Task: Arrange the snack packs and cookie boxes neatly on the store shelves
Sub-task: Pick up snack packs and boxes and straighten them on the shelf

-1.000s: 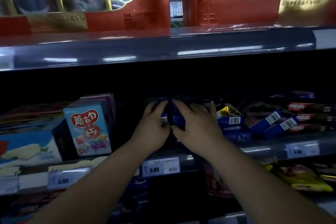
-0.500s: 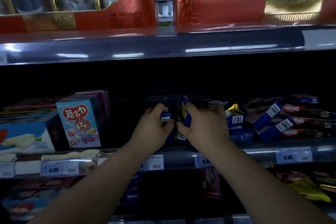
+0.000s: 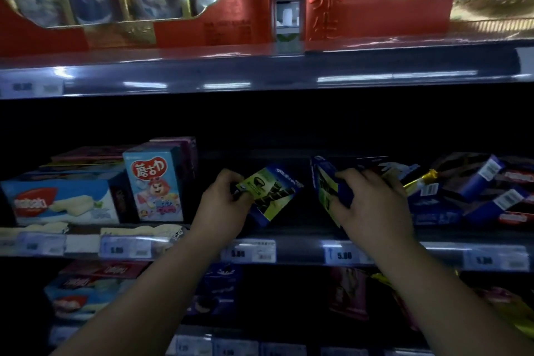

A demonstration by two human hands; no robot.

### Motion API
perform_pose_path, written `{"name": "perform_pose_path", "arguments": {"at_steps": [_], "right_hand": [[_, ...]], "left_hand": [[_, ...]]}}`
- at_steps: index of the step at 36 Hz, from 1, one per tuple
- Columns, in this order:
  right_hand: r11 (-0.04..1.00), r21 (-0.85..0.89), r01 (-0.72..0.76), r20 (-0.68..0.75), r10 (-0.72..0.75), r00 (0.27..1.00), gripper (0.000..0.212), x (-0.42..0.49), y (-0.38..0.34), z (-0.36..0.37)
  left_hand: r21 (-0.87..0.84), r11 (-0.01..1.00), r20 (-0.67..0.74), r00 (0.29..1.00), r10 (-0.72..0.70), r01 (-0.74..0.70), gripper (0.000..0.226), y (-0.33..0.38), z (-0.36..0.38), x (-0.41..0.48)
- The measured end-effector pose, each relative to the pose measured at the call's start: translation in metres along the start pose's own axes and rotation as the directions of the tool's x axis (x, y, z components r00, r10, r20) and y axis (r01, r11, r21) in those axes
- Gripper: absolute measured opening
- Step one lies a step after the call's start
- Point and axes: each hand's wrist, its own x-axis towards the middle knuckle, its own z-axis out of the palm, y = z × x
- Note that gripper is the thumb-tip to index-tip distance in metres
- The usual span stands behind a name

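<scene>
On the dim middle shelf, each hand holds a small blue cookie box with a yellow-green front. My left hand grips the left cookie box, tilted with its front towards me. My right hand grips the right cookie box, turned edge-on and tilted left. A dark gap separates the two boxes. Behind my right hand lies a loose heap of blue boxes, partly hidden by the hand.
A tall cartoon box and a flat blue wafer box stand at the left. Red gift boxes fill the top shelf. Price tags line the shelf edge. More packs sit on the shelf below.
My hands were pressed together on the blue boxes; they have moved apart, each carrying one box, the left turning its front towards me.
</scene>
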Motion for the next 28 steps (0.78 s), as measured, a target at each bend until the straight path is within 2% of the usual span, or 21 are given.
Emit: {"name": "perform_pose_path", "arguments": {"at_steps": [6, 10, 14, 17, 19, 21, 25, 28], "right_hand": [[0.99, 0.129, 0.062, -0.13, -0.045, 0.99, 0.039, -0.009, -0.014, 0.004], [0.983, 0.148, 0.106, -0.216, -0.073, 0.974, 0.041, -0.011, -0.019, 0.001], [0.975, 0.164, 0.152, -0.217, -0.115, 0.969, 0.047, -0.012, -0.023, 0.004], [0.973, 0.114, 0.203, -0.26, -0.168, 0.951, 0.049, -0.01, -0.034, 0.008], [0.96, 0.084, 0.267, -0.281, -0.235, 0.931, 0.041, -0.01, -0.048, 0.011], [0.936, 0.074, 0.344, -0.257, -0.315, 0.914, 0.036, -0.011, -0.066, 0.017], [0.886, 0.141, 0.441, -0.112, -0.429, 0.896, 0.038, -0.018, -0.088, 0.034], [0.887, 0.243, 0.393, -0.009, -0.403, 0.915, 0.058, -0.025, -0.085, 0.04]], "left_hand": [[0.003, 1.0, -0.007, 1.0, -0.007, 0.007, 0.015, -0.008, -0.019, -0.003], [0.094, 0.995, 0.103, 0.994, 0.032, -0.042, 0.014, -0.012, -0.021, -0.01], [0.219, 0.974, 0.202, 0.979, 0.02, -0.065, 0.014, -0.019, -0.014, -0.012], [0.14, 0.988, 0.213, 0.977, 0.03, -0.061, 0.014, -0.021, -0.013, -0.01], [0.051, 0.998, 0.211, 0.977, 0.024, -0.036, 0.024, -0.021, -0.014, -0.008], [-0.005, 1.0, 0.192, 0.981, 0.021, -0.021, 0.034, -0.018, -0.015, -0.007], [-0.057, 0.997, 0.19, 0.98, 0.053, -0.042, 0.049, -0.016, -0.018, -0.01], [-0.082, 0.995, 0.222, 0.972, 0.077, -0.06, 0.057, -0.016, -0.023, -0.013]]}}
